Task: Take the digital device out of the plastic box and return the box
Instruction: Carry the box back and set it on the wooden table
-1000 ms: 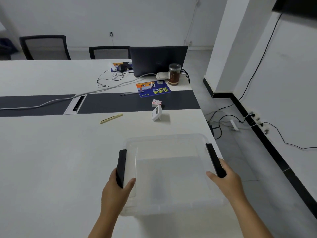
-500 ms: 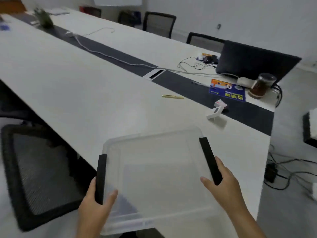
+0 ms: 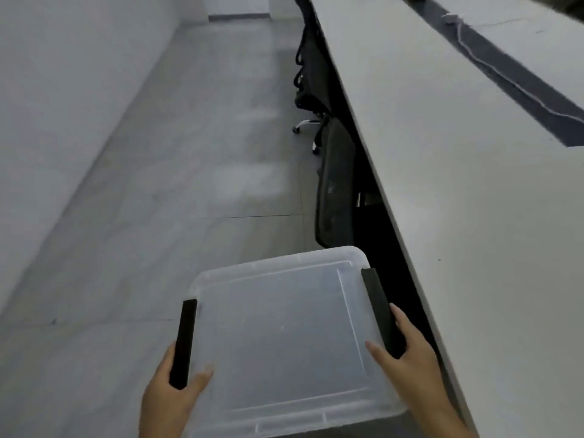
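I carry a clear plastic box [image 3: 281, 336] with its lid on and a black latch on each side, held in the air over the grey floor. My left hand [image 3: 170, 396] grips the left latch. My right hand [image 3: 410, 352] grips the right latch. Nothing shows through the lid inside the box. The digital device is out of view.
A long white table [image 3: 467, 172] with a dark centre strip and a cable runs along my right. Black office chairs [image 3: 335, 184] are pushed under its near edge. A pale wall [image 3: 63, 90] bounds the left, with grey tiled floor [image 3: 196, 172] stretching ahead between them.
I have lifted the box off the table and turned left with it; the view swung from the table end to the aisle beside the table. Both hands keep their hold.
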Tool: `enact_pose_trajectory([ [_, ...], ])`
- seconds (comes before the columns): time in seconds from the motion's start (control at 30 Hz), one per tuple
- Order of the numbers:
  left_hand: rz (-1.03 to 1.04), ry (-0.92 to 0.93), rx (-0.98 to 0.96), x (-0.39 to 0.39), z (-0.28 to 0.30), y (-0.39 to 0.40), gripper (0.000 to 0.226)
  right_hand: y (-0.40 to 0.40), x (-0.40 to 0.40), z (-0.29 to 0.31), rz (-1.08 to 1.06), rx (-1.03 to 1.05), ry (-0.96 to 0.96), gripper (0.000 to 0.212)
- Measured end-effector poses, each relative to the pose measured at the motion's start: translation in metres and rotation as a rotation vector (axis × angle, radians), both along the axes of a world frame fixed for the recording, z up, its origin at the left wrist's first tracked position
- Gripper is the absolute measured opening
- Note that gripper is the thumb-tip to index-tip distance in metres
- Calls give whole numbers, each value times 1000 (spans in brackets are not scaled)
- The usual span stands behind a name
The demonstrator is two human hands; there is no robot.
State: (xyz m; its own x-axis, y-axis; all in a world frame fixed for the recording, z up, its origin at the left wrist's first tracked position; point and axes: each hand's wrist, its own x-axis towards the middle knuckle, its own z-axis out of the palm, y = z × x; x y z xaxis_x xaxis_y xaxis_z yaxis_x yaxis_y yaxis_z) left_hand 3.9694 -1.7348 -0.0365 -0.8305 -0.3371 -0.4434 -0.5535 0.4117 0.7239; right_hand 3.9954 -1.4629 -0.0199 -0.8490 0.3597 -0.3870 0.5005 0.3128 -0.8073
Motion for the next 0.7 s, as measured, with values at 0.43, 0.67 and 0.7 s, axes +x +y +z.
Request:
enact_pose_trajectory([
  [0.43,113,-71,0,-130,-52,-189,73,-186,-155,-46,-17,-65,-98,66],
  [0.67,65,-46,26,-319,-75,-177,72,-177,-324,-76,-167,-48,-73,66],
  [0.7,65,-37,25,-353,-73,-176,72,-175,-358,-76,-174,-53,-66,66],
])
